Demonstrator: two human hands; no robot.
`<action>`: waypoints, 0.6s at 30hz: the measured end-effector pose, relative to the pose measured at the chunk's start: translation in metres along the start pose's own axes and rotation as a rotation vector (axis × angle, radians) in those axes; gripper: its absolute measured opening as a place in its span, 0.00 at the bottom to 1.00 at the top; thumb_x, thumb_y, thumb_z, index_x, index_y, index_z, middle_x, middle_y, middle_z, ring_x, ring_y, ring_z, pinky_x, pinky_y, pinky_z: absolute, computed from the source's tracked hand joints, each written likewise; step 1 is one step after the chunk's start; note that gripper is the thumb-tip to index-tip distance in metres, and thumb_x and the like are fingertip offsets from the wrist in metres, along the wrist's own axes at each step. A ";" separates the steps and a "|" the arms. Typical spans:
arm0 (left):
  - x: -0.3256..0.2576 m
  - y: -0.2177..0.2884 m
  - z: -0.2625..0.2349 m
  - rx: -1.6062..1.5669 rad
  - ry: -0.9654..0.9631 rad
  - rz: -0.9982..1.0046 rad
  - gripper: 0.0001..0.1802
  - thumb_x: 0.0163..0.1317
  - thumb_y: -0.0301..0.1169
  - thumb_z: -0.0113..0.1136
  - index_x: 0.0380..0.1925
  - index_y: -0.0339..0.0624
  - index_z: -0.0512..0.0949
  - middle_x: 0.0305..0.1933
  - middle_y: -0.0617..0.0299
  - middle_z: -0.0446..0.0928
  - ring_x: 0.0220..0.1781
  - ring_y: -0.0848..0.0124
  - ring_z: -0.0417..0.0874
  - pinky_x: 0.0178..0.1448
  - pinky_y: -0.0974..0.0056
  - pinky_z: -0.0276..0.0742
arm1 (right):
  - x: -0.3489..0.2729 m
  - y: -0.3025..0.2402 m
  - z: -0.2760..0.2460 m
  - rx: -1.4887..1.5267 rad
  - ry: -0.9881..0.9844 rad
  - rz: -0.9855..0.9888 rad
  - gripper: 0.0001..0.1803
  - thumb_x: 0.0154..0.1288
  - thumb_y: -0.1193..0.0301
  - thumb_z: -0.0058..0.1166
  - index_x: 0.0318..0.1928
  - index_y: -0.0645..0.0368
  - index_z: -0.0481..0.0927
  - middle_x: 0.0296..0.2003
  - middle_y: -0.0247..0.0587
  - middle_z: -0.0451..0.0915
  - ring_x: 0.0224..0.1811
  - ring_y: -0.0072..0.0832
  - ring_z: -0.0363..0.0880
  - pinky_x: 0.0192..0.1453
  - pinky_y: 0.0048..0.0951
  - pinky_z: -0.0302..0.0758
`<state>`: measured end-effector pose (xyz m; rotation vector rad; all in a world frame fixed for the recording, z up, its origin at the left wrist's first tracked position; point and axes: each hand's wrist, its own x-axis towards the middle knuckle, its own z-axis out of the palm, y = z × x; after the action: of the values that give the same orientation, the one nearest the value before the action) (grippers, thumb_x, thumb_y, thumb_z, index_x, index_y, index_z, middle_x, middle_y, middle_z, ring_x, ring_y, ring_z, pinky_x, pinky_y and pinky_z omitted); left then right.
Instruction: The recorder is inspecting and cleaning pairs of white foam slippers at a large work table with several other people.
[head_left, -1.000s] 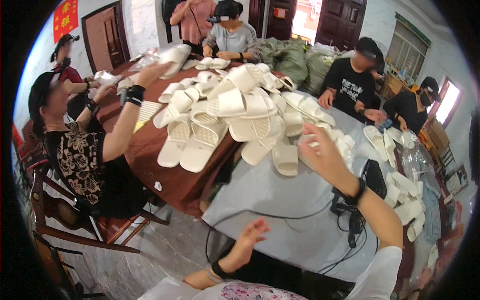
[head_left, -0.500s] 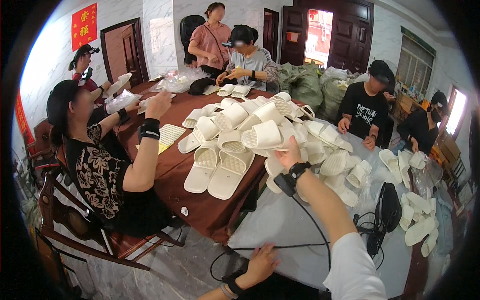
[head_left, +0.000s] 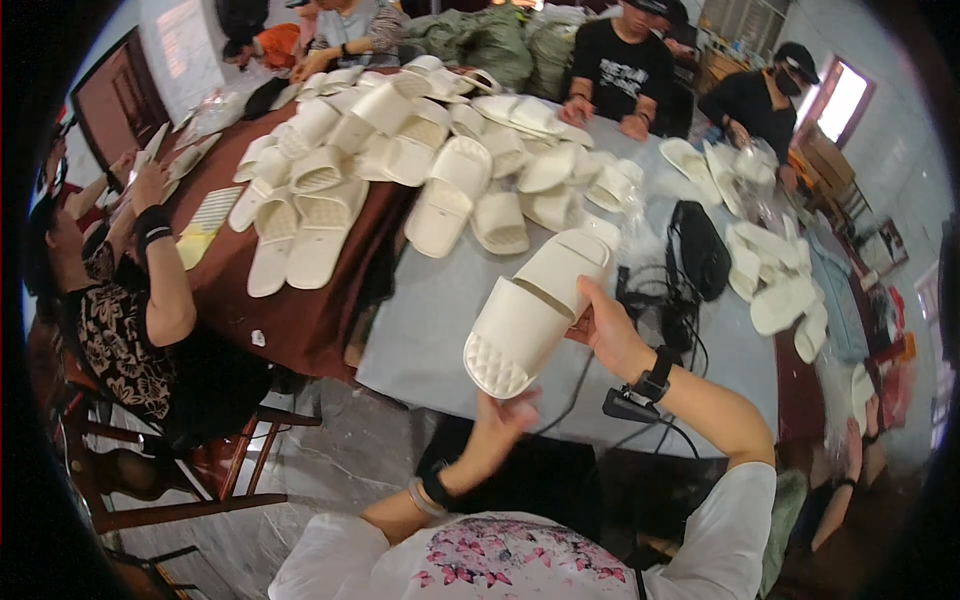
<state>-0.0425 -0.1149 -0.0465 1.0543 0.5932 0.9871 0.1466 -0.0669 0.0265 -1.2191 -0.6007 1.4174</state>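
A cream slide slipper [head_left: 535,310] is held above the near edge of the grey table [head_left: 430,320]. My right hand [head_left: 603,330] grips its side near the strap. My left hand [head_left: 505,412] sits just under the slipper's toe end, fingers spread and touching its underside. A big pile of the same cream slippers [head_left: 430,150] covers the middle of the table beyond.
A person in a patterned black top [head_left: 125,330] sits at the left on a wooden chair [head_left: 190,470]. Other people sit at the far side. A black bag [head_left: 700,250] and cables lie right of the slipper. More slippers [head_left: 780,280] lie at the right.
My right hand reached into the pile and has drawn one slipper back toward me. My left hand rose from below the table edge to meet its toe end.
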 end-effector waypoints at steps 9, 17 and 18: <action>-0.001 0.009 -0.004 -0.070 -0.054 -0.433 0.27 0.66 0.45 0.38 0.57 0.37 0.56 0.53 0.53 0.67 0.50 0.62 0.74 0.45 0.63 0.76 | -0.069 0.024 -0.075 0.242 0.364 -0.182 0.22 0.64 0.58 0.41 0.51 0.60 0.66 0.43 0.37 0.73 0.43 0.25 0.73 0.51 0.31 0.68; 0.011 0.009 -0.015 -0.055 -0.137 -0.496 0.23 0.65 0.42 0.40 0.48 0.31 0.64 0.43 0.51 0.72 0.44 0.63 0.77 0.44 0.65 0.74 | -0.045 0.032 -0.070 0.234 0.154 -0.126 0.20 0.64 0.59 0.42 0.52 0.57 0.64 0.47 0.36 0.70 0.48 0.26 0.69 0.52 0.36 0.68; 0.015 0.010 -0.018 0.027 -0.160 -0.530 0.23 0.65 0.43 0.40 0.46 0.31 0.66 0.39 0.51 0.74 0.40 0.64 0.79 0.42 0.65 0.75 | -0.041 0.034 -0.065 0.230 0.112 -0.122 0.21 0.64 0.59 0.42 0.53 0.57 0.62 0.49 0.36 0.69 0.50 0.27 0.68 0.53 0.37 0.67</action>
<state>-0.0531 -0.0921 -0.0443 0.9210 0.7065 0.4287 0.1853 -0.1310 -0.0113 -1.0527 -0.4150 1.2689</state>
